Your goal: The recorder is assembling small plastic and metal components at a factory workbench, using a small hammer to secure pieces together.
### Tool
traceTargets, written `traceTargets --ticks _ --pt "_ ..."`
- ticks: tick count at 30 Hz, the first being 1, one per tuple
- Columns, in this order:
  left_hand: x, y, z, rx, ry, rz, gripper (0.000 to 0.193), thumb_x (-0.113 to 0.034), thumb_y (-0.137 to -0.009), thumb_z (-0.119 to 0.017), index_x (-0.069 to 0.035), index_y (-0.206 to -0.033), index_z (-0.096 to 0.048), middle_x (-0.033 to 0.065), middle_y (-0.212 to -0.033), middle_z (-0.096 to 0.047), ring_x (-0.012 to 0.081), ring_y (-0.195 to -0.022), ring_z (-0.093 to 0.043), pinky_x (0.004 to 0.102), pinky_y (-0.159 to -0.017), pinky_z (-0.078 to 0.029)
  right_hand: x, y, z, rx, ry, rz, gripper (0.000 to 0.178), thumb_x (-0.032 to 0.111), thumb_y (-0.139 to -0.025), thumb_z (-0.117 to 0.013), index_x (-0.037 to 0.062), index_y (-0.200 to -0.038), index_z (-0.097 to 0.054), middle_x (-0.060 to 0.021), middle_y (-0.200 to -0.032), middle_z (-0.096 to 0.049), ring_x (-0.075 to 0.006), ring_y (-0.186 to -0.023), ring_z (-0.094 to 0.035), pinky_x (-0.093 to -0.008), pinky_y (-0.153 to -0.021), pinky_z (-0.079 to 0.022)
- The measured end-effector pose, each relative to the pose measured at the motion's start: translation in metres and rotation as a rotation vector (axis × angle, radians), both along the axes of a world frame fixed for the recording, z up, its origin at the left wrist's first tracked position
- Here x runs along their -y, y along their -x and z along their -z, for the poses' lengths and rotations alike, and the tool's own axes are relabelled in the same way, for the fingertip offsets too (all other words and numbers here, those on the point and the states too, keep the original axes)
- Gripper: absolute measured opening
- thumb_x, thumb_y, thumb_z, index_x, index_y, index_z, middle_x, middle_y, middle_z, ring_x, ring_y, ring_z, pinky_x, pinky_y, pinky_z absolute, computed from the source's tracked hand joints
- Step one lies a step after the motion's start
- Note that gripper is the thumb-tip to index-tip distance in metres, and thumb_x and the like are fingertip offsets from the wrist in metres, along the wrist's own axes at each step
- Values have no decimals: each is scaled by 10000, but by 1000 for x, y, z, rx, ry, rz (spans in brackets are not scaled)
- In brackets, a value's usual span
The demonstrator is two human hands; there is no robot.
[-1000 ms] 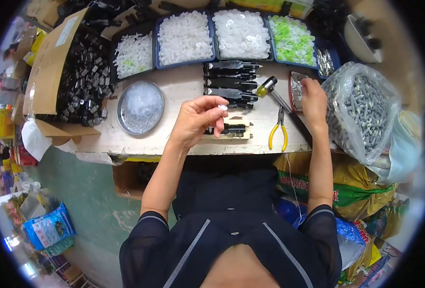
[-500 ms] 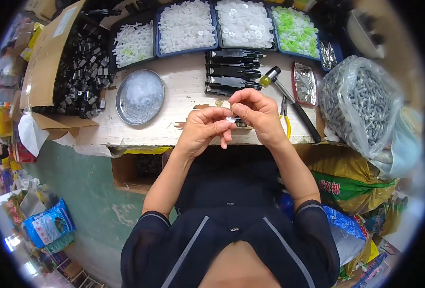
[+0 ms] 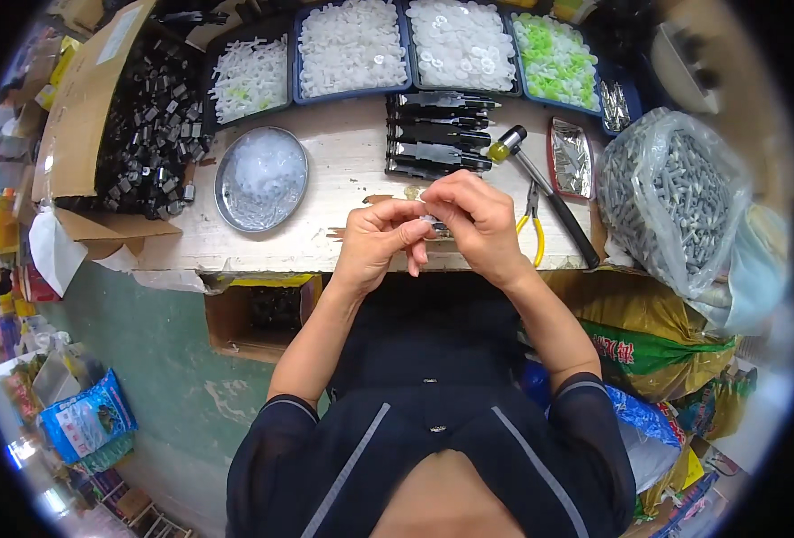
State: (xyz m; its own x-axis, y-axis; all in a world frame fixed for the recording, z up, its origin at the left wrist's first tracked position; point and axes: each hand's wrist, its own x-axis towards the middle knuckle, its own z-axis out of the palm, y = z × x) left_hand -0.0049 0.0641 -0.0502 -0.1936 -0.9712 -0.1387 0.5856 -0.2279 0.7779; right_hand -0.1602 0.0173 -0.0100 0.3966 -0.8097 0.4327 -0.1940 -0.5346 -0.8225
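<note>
Above the table's front edge, my left hand (image 3: 379, 240) pinches a small white plastic piece (image 3: 429, 220) between thumb and forefinger. My right hand (image 3: 479, 229) meets it from the right, thumb and fingertips closed at the same piece. The fingers cover most of it, so its full shape is hidden; whether my right fingers hold a separate tiny part cannot be made out. Just behind the hands lies a stack of black elongated parts with shiny metal strips (image 3: 438, 134). A small dark item shows on the table partly behind my right fingers.
Trays of white parts (image 3: 352, 49) and green-and-white parts (image 3: 555, 58) line the back. A round metal dish (image 3: 226, 193) and a carton of black pieces (image 3: 74, 117) stand left. Right are a hammer (image 3: 558, 202), yellow-handled pliers (image 3: 538, 242), a red-rimmed tray (image 3: 554, 166) and a bag of grey parts (image 3: 675, 193).
My right hand has come down and slightly left, closing its fingertips onto the white piece, which is now more covered. The left hand stays nearly in place.
</note>
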Motion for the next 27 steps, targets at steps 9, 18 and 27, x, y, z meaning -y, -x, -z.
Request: traceTargets --ticks 9,18,27 --pt "1 -3 -1 -65 -49 -117 159 -75 -856 -613 38 -967 -602 119 -774 -645 118 -518 -593 210 -380 -473 -7 -2 9 -102 158 47 124 -10 -739 -656 8 -853 -612 -107 -803 -591 -250 -675 -614 -312 -565 -497" --pt "5 -27 -12 846 364 -250 252 -108 -757 -712 -33 -988 -645 56 -838 -624 141 -713 -549 241 -579 -436 -1 7 21 -301 262 -13 104 26 -722 -675 27 -806 -613 -59 -799 -571 -212 -675 -538 -313 -597 -425" --pt "2 -26 2 1375 587 -80 339 -124 -648 -737 -90 -974 -648 41 -1013 -549 248 -1024 -432 377 -881 -322 -2 2 33 -520 260 -74 113 103 -713 -674 85 -820 -643 -12 -769 -525 -190 -773 -481 -326 -699 -316"
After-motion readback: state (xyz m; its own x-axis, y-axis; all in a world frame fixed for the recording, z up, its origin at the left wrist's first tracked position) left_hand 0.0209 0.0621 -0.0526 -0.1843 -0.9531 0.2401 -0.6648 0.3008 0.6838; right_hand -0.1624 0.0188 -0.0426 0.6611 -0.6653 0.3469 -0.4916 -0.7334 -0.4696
